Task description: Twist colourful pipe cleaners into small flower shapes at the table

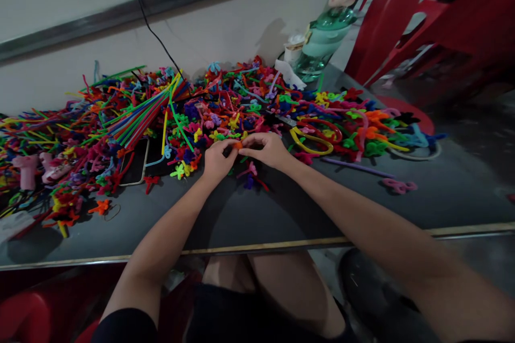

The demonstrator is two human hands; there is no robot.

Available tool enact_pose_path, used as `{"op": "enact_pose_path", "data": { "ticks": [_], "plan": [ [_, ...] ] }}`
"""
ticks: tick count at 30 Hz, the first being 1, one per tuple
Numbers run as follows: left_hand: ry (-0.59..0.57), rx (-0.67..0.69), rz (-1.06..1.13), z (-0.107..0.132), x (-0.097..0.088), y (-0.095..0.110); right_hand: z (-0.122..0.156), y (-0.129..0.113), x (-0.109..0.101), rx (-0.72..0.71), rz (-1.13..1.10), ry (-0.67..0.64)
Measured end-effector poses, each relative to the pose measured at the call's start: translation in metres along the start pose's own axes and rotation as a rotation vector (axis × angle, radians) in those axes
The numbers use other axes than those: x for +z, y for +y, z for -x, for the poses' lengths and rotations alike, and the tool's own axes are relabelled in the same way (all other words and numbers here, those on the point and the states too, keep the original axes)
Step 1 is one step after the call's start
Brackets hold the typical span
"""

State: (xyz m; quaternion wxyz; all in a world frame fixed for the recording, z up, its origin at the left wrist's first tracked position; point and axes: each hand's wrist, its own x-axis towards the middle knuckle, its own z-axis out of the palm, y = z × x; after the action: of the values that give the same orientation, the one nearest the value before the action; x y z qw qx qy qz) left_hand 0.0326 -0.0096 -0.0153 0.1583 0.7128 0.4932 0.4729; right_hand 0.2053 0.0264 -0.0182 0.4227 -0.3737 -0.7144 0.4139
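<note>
Above the front part of the dark table, my left hand point(218, 162) and my right hand point(269, 150) meet fingertip to fingertip. Both are closed in a pinch on a small orange pipe cleaner piece point(238, 145); most of it is hidden by the fingers. Just below them on the table lie a few bent pipe cleaners point(250, 174) in pink, blue and red. A big heap of coloured pipe cleaners point(217, 118) spreads right behind my hands. Scissors with yellow and red handles point(309, 147) rest to the right of my right hand.
A bundle of long straight pipe cleaners point(142, 112) lies on the heap. At left are pink glue guns point(28, 171). A green figure-topped bottle point(328, 35) stands at back right, near red chairs point(386, 27). A black cable point(147, 24) hangs down. The table edge point(265, 247) runs in front.
</note>
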Motion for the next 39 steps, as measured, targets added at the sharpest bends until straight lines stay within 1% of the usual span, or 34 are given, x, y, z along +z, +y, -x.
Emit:
{"op": "enact_pose_path", "data": {
  "ticks": [3,6,9,13,17,19,22,25,29,34,39],
  "plan": [
    [0.013,-0.021,-0.021,0.000,0.000,0.001,-0.001,-0.001,0.000,0.002,0.004,0.004],
    [0.011,-0.031,-0.033,0.000,0.000,0.002,-0.001,-0.001,0.000,0.001,-0.047,0.018],
    [0.007,-0.069,-0.004,0.000,0.000,0.003,0.000,-0.002,0.001,-0.016,-0.074,0.047],
    [0.026,-0.130,0.151,-0.001,0.002,-0.002,0.000,-0.004,0.002,-0.014,-0.025,0.076],
    [-0.034,-0.185,0.383,-0.004,0.003,-0.013,-0.001,-0.003,0.003,-0.002,-0.004,0.089],
    [-0.064,-0.198,0.416,-0.005,0.003,-0.015,-0.001,-0.002,0.003,0.002,-0.019,0.091],
    [-0.070,-0.212,0.372,-0.005,0.003,-0.013,-0.002,0.001,0.002,0.024,-0.038,0.092],
    [-0.041,-0.227,0.329,-0.005,0.002,-0.009,-0.002,0.000,0.002,0.040,-0.073,0.081],
    [-0.016,-0.205,0.284,-0.005,0.002,-0.007,-0.002,-0.002,0.003,0.040,-0.119,0.086],
    [-0.009,-0.202,0.257,-0.004,0.002,-0.007,-0.001,-0.003,0.002,0.066,-0.126,0.053],
    [-0.044,-0.212,0.250,-0.004,0.001,-0.005,-0.002,-0.001,0.000,0.046,-0.088,0.050]
  ]
}}
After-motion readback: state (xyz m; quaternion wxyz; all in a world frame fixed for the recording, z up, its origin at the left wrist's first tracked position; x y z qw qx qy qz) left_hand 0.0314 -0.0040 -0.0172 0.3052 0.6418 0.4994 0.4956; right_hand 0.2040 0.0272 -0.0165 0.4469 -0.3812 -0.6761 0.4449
